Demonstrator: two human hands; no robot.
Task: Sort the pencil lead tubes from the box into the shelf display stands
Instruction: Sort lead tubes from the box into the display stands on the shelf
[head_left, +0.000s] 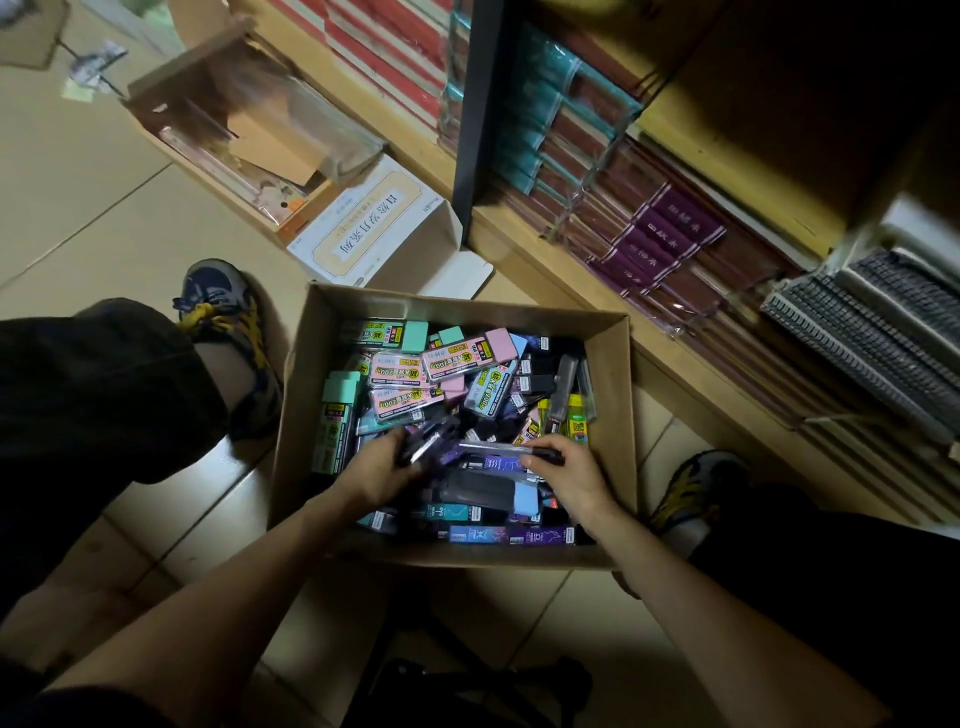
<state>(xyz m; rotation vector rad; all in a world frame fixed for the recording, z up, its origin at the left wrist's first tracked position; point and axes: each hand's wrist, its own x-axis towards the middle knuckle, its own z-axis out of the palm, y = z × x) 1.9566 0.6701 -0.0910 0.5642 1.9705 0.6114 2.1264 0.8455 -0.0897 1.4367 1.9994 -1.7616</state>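
Here, lower centre, the left hand (382, 470) grips a dark bunch of tubes (426, 441) inside the box (615, 395) — the right hand (569, 470) pinches one purple tube (498, 460) beside it. The box's right wall sits near the shelf (571, 286) edge.

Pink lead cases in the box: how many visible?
3 pink cases at the far side of the box: one right, one left, one below it. More may be buried.
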